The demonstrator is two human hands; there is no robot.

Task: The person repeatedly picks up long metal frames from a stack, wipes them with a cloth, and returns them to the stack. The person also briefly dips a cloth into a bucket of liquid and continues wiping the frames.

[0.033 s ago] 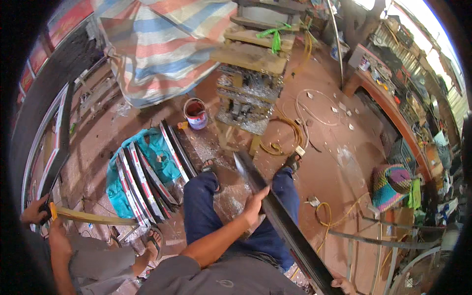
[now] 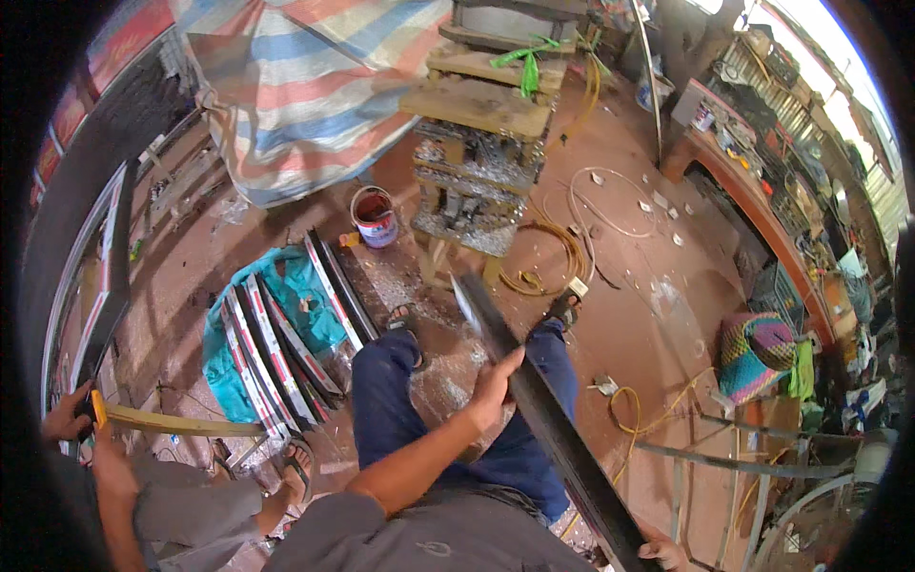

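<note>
A long dark metal profile slants across my lap, its pale cut end out beyond my knees. My left hand is closed round its side at about the middle. At the near end, by the lower edge of the view, my right hand grips the same profile; part of that hand is cut off. On the floor to my left, several dark profiles with white-and-red strips lie on a turquoise cloth.
At the left, another person's hands hold an orange-and-black tape measure with its yellow blade out. Ahead stand a paint bucket and a wooden stand littered with metal shavings. Yellow hose coils on the floor, right of a striped tarp.
The profile and my left hand have shifted slightly forward, away from me. My grip on it looks the same.
</note>
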